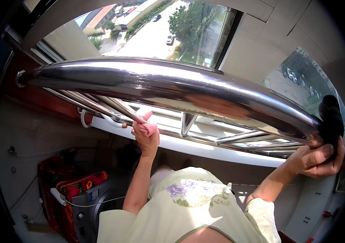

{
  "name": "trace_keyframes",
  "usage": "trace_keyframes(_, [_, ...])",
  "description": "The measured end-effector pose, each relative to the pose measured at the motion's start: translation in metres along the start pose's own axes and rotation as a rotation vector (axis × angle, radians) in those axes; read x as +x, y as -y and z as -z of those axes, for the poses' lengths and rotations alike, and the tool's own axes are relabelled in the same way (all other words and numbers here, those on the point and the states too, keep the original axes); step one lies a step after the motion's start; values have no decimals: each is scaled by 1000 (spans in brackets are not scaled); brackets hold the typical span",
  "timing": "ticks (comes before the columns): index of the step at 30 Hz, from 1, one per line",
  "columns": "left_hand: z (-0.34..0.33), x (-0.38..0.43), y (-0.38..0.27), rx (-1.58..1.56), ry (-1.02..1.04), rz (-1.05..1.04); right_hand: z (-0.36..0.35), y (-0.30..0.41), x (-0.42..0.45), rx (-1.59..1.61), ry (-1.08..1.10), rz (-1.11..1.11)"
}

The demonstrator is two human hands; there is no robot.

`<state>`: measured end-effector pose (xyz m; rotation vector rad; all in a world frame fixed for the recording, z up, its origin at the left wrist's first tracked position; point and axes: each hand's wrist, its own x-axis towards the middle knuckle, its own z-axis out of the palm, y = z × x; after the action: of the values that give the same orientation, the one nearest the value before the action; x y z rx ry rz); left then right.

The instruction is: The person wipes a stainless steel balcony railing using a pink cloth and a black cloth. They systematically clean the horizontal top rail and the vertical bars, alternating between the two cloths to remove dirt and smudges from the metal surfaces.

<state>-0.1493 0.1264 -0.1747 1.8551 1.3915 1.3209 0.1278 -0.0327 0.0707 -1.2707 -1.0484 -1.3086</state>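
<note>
A pink cloth (150,128) is bunched in my left hand (146,141), which presses it around a thin steel bar (123,109) below the big rail. A thick polished steel handrail (136,76) spans the view from left to right, bulging with the lens. At its right end my right hand (315,159) curls its fingers about the rail, beside a black shape (330,118) that I cannot identify. Part of that grip is hidden. Under the handrail, more steel bars (245,139) run slanting and lengthwise.
Beyond the rail, a window (148,36) looks down from high up on a road, cars and trees. A white ledge (184,148) runs below the bars, with a white pipe (113,122) at left. Lower left stand a front-loading washing machine (84,209) and red flowered fabric (51,182).
</note>
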Motion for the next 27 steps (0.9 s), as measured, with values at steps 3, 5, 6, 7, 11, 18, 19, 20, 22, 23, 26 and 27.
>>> trace_keyframes(3, [13, -42, 15, -103, 31, 83, -4, 5, -4, 85, -13, -58])
trace_keyframes(5, [25, -74, 21, -479, 74, 415, -5, 6, -3, 119, -27, -68])
trace_keyframes(6, [32, -75, 14, -702, -16, 608, -4, 3, -3, 86, -21, -47])
trace_keyframes(7, [43, -73, 9, -920, -119, 798, -3, 0, -3, 62, -20, -29])
trace_keyframes(11, [65, -24, 62, -1197, -279, 909, -1, -5, -2, 15, -11, 7])
trace_keyframes(18, [110, 87, 153, -1120, -306, 617, 5, -4, -4, -9, 92, -58])
trace_keyframes(19, [110, 98, 160, -1054, -342, 550, 4, -5, -4, -11, 96, -51])
trace_keyframes(20, [112, 104, 165, -1125, -326, 538, 5, -10, -4, -8, 96, -10])
trace_keyframes(22, [114, 117, 167, -1125, -280, 528, 6, -9, -3, -31, 120, -37])
trace_keyframes(23, [116, 124, 168, -1137, -231, 498, 8, -2, -4, -49, 138, -107])
trace_keyframes(26, [127, 124, 225, -1037, -223, 765, 4, 2, 1, -47, 161, -85])
trace_keyframes(27, [121, 122, 225, -1078, -169, 771, 2, 2, 1, -70, 164, -58])
